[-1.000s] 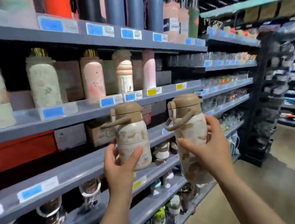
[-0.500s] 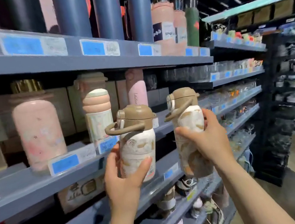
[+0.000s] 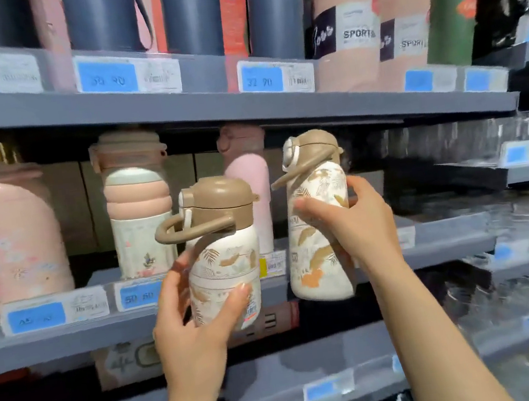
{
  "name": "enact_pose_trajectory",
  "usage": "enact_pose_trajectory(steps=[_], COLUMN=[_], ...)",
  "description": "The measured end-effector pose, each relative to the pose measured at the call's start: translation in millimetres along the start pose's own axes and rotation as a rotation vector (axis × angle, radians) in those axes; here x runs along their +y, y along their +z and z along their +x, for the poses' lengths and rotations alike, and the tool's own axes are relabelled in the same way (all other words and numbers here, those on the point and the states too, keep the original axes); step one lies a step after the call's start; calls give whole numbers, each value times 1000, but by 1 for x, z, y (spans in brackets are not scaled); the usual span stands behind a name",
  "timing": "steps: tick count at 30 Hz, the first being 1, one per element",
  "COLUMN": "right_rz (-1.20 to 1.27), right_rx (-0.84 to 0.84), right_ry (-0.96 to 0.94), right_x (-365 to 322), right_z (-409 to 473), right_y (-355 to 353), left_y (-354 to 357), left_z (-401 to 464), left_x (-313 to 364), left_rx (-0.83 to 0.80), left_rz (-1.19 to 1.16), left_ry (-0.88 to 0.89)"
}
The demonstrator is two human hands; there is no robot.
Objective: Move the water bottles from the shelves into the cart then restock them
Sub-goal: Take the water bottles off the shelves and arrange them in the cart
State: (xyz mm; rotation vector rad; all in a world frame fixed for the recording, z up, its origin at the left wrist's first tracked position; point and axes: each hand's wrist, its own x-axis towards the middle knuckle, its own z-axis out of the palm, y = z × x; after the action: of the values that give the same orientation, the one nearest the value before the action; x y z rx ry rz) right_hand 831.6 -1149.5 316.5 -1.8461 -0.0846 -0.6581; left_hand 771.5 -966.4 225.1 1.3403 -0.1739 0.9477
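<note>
Top-shelf dark flasks [image 3: 108, 15] cut off by the upper edge, price tags [image 3: 38, 317] blurred past reading, clear glassware [image 3: 509, 210] at right smeared.

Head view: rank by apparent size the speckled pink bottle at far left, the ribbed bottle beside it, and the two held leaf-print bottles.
1. Speckled pink bottle
2. Ribbed bottle
3. Leaf-print bottles, left hand's and right hand's: alike, and nearer the camera, so unranked.

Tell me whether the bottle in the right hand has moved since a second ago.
Yes. The right-hand bottle has risen from in front of a lower shelf to the pink bottles' shelf, beside the pale pink bottle.
</note>
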Motion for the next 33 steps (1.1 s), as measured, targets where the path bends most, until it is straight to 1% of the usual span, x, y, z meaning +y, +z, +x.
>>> enact_pose_trajectory(steps=[5, 11, 14, 19, 22, 27, 33], right_rz=[137, 293, 362, 412, 342, 88, -138], right_rx=[-164, -230, -226, -117, -28, 129, 117], right_ry=[-17, 13, 48, 62, 48, -44, -128], right_x=[13, 17, 18, 20, 19, 18, 32], right_z=[44, 77, 88, 93, 89, 81, 62], right_y=[-3, 2, 1, 0, 6, 17, 38], left_y=[36, 60, 66, 66, 65, 60, 54], left_z=[-5, -8, -5, 0, -1, -4, -5], left_x=[-5, -6, -6, -3, -2, -2, -1], left_rx=[167, 282, 294, 273, 259, 233, 220], left_rz=[77, 115, 117, 131, 148, 153, 88], left_ry=[50, 87, 81, 78, 73, 51, 7])
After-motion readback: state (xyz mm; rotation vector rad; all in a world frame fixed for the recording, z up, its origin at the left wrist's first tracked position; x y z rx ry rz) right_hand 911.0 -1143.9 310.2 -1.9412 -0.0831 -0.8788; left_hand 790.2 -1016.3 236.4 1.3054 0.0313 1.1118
